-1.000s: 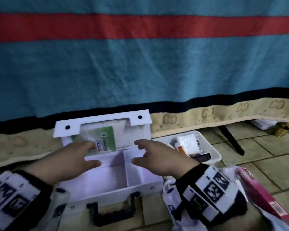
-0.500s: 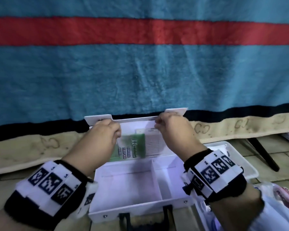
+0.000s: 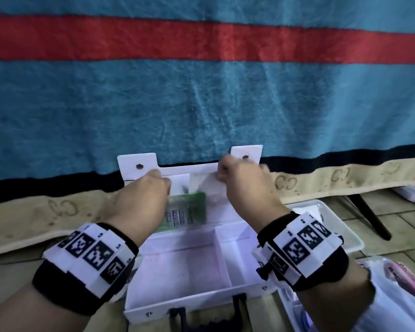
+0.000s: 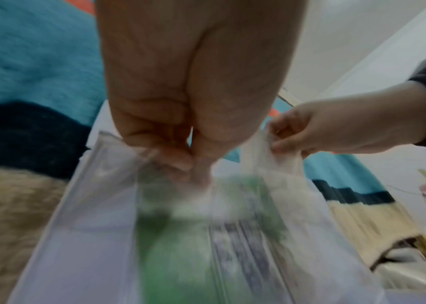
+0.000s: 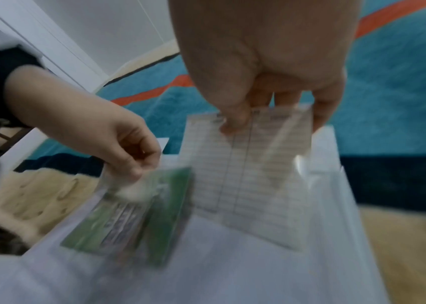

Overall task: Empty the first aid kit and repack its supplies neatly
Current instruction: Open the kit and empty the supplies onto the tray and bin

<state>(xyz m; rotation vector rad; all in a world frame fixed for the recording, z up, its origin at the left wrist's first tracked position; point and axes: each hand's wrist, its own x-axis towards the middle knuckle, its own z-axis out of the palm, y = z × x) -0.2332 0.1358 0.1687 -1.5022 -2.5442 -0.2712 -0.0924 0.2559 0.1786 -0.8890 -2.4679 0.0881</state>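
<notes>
The white first aid kit (image 3: 189, 267) lies open on the floor, its two compartments bare and its lid (image 3: 139, 164) upright. A clear pocket on the lid holds a green card (image 3: 189, 212) (image 5: 133, 216) (image 4: 175, 246) and a white printed sheet (image 5: 253, 164) (image 3: 206, 180). My left hand (image 3: 158, 183) (image 4: 193, 162) (image 5: 136, 164) pinches the pocket's clear plastic edge above the green card. My right hand (image 3: 225, 173) (image 5: 235, 123) (image 4: 282, 144) pinches the top of the printed sheet between thumb and fingers.
A white tray (image 3: 345, 236) stands right of the kit, mostly hidden by my right wrist. A plastic bag with a pink packet (image 3: 405, 279) lies at the lower right. A blue blanket with a red stripe (image 3: 201, 104) hangs close behind the lid. The kit's black handle (image 3: 206, 317) faces me.
Both hands rose from above the compartments to the top of the lid pocket. The left took hold of the plastic edge and the right pinched the printed sheet.
</notes>
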